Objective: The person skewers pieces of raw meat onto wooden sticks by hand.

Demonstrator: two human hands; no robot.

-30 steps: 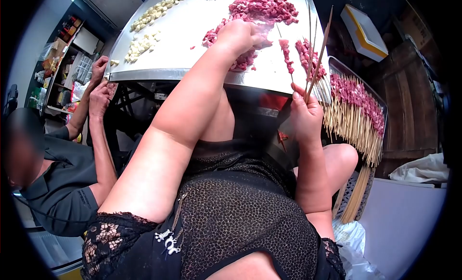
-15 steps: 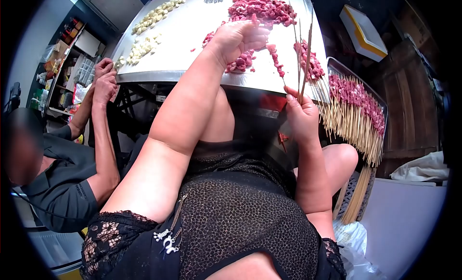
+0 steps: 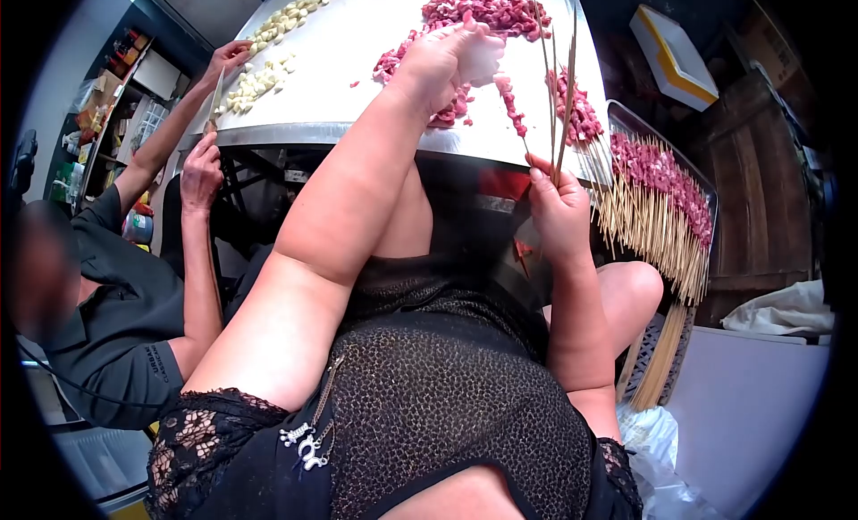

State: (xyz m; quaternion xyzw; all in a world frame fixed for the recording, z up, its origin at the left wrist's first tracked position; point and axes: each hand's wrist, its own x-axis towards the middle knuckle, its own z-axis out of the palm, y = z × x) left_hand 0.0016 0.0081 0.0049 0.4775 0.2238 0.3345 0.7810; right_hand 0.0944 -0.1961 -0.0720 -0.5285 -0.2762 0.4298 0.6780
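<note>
My right hand [image 3: 560, 204] is closed round several thin wooden skewers [image 3: 563, 100]. One of them, a meat skewer [image 3: 510, 107], carries small pink pieces and leans toward the left over the white table [image 3: 357, 118]. My left hand [image 3: 454, 62] is just left of that skewer's tip, over the meat pieces. Its fingers look curled, but motion smears them, and whether a piece of meat is between them I cannot make out. A large heap of cut raw meat [image 3: 487, 12] lies beyond it, and a smaller meat pile [image 3: 454, 107] is partly hidden under the hand.
Finished meat skewers [image 3: 576, 109] lie at the table's right edge. A metal tray [image 3: 617, 118] beside it holds many more, with bare sticks [image 3: 663, 359] below. At left, a co-worker's hand [image 3: 201, 171] holds a knife [image 3: 215, 100] near peeled garlic cloves [image 3: 259, 82]. A white foam box [image 3: 675, 59] stands right.
My left hand has shifted slightly to the right and its fingers have curled more. My right hand stays nearly still. The co-worker's hands have parted, one reaching to the garlic.
</note>
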